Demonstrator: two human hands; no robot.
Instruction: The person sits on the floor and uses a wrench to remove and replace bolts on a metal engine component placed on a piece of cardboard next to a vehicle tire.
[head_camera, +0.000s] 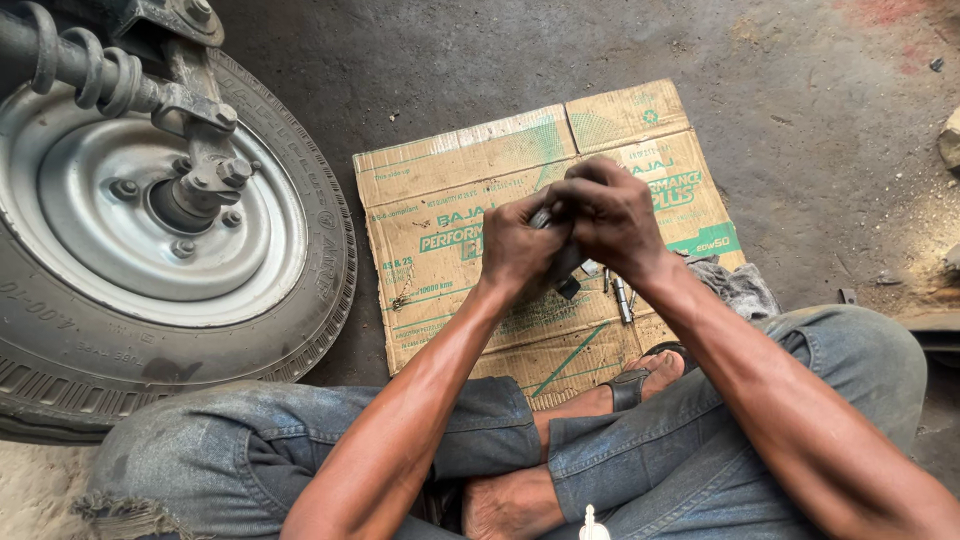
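Observation:
My left hand (518, 243) and my right hand (610, 215) are clasped together above a flattened cardboard sheet (440, 215). Between them they grip a small dark metal part (566, 270), mostly hidden by the fingers; only its lower end shows below the hands. I sit cross-legged in blue jeans (690, 440), forearms stretched forward over my knees.
A small vehicle wheel (150, 230) with silver rim, hub bolts and a coil spring stands at the left. Several small metal pins and bolts (622, 298) lie on the cardboard under my hands. A grey rag (742, 288) lies by my right knee. Bare concrete floor lies all around.

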